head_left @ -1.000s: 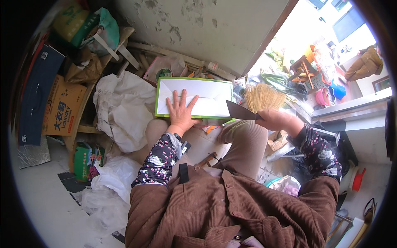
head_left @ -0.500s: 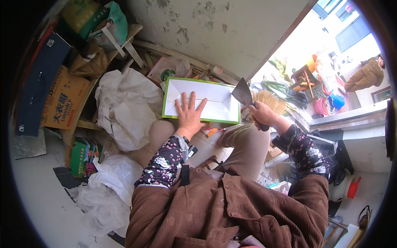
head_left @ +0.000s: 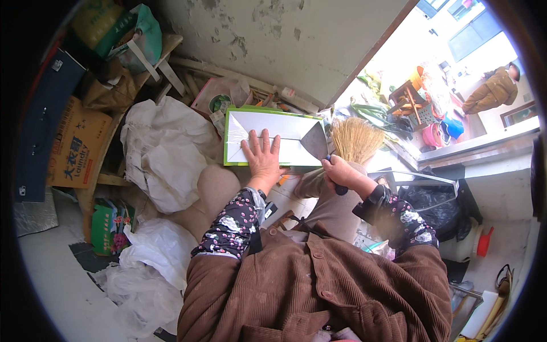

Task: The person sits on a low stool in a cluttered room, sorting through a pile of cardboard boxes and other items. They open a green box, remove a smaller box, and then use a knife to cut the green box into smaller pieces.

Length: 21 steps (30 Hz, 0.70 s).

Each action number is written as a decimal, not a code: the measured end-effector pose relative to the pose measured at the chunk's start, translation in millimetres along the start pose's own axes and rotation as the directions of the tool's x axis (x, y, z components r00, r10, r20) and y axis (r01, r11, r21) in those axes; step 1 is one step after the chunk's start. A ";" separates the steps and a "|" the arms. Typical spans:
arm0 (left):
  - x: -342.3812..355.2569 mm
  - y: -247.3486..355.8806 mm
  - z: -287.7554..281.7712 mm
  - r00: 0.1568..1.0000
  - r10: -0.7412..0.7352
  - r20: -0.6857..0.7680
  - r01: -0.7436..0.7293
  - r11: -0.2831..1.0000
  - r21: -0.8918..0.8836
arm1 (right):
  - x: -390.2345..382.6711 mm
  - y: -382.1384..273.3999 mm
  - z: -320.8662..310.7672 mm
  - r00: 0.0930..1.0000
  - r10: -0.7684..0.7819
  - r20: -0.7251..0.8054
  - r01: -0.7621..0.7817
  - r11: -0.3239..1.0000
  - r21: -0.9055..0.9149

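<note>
A flat white cardboard piece (head_left: 245,122) with a green border lies in front of my knees, with creases across it. My left hand (head_left: 263,159) rests spread on its middle and lower edge. My right hand (head_left: 342,174) grips the dark handle of a scraper, whose wide metal blade (head_left: 313,142) lies on the cardboard's right part. A straw broom head (head_left: 356,139) sits just right of the cardboard.
A white sack (head_left: 159,148), orange carton (head_left: 74,142), navy case (head_left: 45,119) and wooden shelf are at left, with clear plastic bags (head_left: 148,285) below. A peeling wall stands ahead. Through the doorway are clutter and another person (head_left: 490,91) in brown. A black bag (head_left: 424,205) lies at right.
My right hand has moved left and down, bringing the raised scraper blade down onto the cardboard's right part. My left hand stays spread on the cardboard.
</note>
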<state>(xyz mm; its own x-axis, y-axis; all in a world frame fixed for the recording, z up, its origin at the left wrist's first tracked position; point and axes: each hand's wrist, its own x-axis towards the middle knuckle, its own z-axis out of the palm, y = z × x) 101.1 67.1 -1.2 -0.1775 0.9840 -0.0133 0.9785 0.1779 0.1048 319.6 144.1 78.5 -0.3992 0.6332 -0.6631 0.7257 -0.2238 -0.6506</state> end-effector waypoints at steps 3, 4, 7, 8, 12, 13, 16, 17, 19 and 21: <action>-8.4 -4.8 2.3 0.996 0.072 -0.058 -0.075 0.996 -0.052 | -7.2 7.1 -9.3 0.998 0.043 -0.041 -0.042 0.999 0.030; -8.6 -6.6 3.2 0.993 0.100 -0.065 -0.104 0.992 -0.065 | -8.0 8.0 -12.6 0.999 -0.025 -0.022 0.025 1.000 -0.013; -6.0 -10.8 5.8 0.970 0.156 -0.189 -0.165 0.986 -0.038 | -11.4 6.7 -18.8 0.986 -0.164 -0.038 0.146 0.946 -0.290; -4.4 -12.6 6.2 0.976 0.156 -0.151 -0.164 0.985 -0.043 | -14.2 6.0 -19.2 0.976 -0.206 -0.067 0.166 0.910 -0.380; 3.9 -16.8 5.9 0.981 0.141 -0.133 -0.154 0.983 -0.096 | -24.7 -4.1 -31.6 0.851 -0.514 -0.106 0.253 0.579 -0.775; 5.0 -17.4 5.9 0.979 0.144 -0.145 -0.158 0.983 -0.092 | -25.5 -8.0 -37.2 0.832 -0.550 -0.078 0.276 0.531 -0.801; 6.5 -18.5 7.6 0.972 0.159 -0.172 -0.175 0.981 -0.083 | -21.6 -18.3 -48.6 0.829 -0.557 -0.052 0.264 0.472 -0.841; 6.7 -19.0 8.6 0.970 0.162 -0.179 -0.179 0.981 -0.080 | -18.9 -20.5 -50.6 0.823 -0.566 -0.056 0.264 0.468 -0.843; 7.4 -20.6 11.3 0.976 0.154 -0.153 -0.171 0.980 -0.103 | -13.1 -21.0 -52.9 0.819 -0.570 -0.063 0.273 0.484 -0.831; 8.6 -22.5 13.5 0.983 0.143 -0.114 -0.157 0.980 -0.120 | -8.3 -14.2 -56.5 0.820 -0.559 -0.119 0.258 0.548 -0.796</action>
<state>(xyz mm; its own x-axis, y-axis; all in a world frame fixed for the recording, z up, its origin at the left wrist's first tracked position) 79.0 71.7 -17.1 -0.0464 0.9923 0.1151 0.9744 0.0196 0.2242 344.2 183.8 114.2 -0.6667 0.7328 -0.1362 0.7405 0.6304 -0.2331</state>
